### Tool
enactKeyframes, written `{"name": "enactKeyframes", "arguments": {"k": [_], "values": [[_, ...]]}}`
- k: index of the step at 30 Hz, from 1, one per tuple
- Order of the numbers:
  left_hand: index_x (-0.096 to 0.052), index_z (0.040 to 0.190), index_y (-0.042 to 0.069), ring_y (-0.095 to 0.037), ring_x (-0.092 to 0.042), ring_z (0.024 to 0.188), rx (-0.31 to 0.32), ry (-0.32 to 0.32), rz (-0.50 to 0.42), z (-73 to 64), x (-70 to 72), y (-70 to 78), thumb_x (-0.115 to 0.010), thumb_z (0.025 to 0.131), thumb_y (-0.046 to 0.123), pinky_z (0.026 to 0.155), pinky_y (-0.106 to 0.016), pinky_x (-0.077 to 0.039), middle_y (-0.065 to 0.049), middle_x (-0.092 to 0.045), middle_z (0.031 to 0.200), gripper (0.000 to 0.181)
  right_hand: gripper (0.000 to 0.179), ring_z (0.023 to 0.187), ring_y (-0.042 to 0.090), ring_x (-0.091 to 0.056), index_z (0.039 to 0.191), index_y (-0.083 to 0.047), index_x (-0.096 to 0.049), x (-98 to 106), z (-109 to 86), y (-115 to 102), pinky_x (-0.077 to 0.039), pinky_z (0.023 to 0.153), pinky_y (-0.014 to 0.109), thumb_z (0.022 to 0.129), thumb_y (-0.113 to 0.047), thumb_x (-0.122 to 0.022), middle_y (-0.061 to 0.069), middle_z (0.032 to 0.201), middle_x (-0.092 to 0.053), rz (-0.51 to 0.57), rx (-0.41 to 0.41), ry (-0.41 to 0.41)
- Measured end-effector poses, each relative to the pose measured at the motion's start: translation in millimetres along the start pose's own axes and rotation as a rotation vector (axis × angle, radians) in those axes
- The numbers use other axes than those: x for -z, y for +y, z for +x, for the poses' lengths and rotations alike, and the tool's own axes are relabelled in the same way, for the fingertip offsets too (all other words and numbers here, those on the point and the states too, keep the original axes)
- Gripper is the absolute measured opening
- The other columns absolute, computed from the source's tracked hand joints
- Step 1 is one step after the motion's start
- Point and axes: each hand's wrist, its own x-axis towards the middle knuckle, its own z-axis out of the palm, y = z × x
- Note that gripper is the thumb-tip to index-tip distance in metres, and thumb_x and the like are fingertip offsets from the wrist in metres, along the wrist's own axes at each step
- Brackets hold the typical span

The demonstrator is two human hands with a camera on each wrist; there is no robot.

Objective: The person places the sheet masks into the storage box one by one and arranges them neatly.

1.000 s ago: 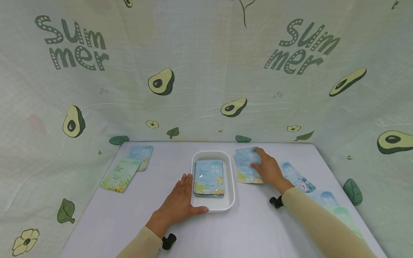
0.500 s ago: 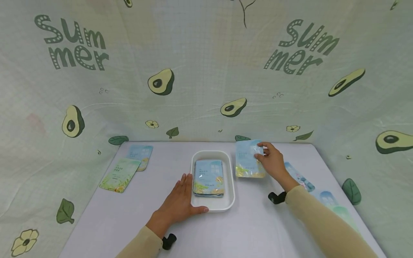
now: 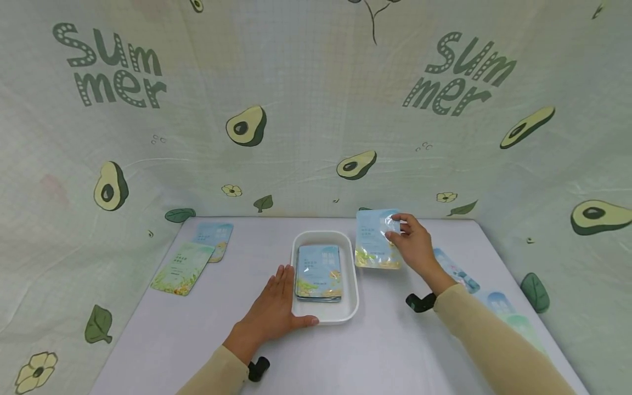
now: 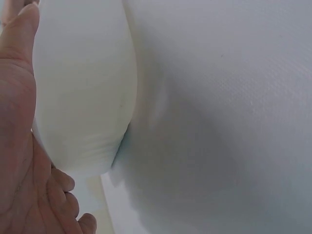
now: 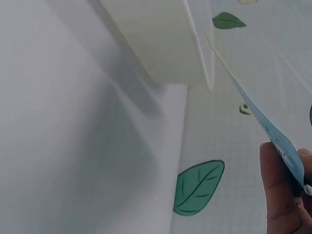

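1. Right hand (image 3: 416,247): pinches sachet (image 3: 371,238) by its right edge, aloft, just right of tray (image 3: 350,277); I'd say one-sided hold risks droop.
2. Left hand (image 3: 270,308): unclenched, against tray's left; slackening could let tray slide.
3. Stack (image 3: 318,271), inside tray: a knock might skew it.

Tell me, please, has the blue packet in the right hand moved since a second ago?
Yes: against the white tray, the blue packet has risen and shifted slightly toward it.

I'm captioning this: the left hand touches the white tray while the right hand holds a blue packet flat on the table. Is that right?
Not flat: the right hand holds the blue packet above the table, as the right wrist view shows. The rest stands.
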Motion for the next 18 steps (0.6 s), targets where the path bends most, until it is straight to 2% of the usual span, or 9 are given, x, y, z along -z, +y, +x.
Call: {"name": "enactKeyframes", "arguments": {"k": [7,13,18], "values": [[-0.006,0.168,-0.002,-0.034,-0.002,0.165,-0.003,-0.004,0.012,0.6,0.1,0.4,-0.069,0.08,0.085,0.132,-0.054,-0.017,-0.019,-0.009,0.177,0.139,0.042,0.086,0.017,-0.065,0.141,-0.011,-0.06,-13.7,-5.8,-11.5,-0.053,0.068,0.022,0.101,-0.014,-0.073,0.024,0.121,-0.073,0.067,-0.037,-0.031],[-0.007,0.168,-0.002,-0.035,-0.003,0.165,-0.005,0.001,0.035,0.3,0.3,0.2,-0.066,0.078,0.088,0.132,-0.054,-0.016,-0.019,-0.009,0.177,0.141,0.042,0.08,0.023,-0.067,0.139,-0.011,-0.061,-35.4,-12.8,-23.6,-0.053,0.064,0.024,0.099,-0.011,-0.074,0.022,0.113,-0.075,0.12,-0.066,-0.078],[-0.008,0.168,-0.002,-0.036,-0.003,0.165,-0.006,0.005,0.069,0.6,1.1,0.5,-0.062,0.077,0.092,0.133,-0.053,-0.015,-0.02,-0.009,0.177,0.141,0.042,0.078,0.024,-0.068,0.137,-0.011,-0.062,-55.2,-18.8,-33.5,-0.054,0.063,0.025,0.097,-0.01,-0.076,0.021,0.108,-0.076,0.139,-0.05,-0.106]]}}
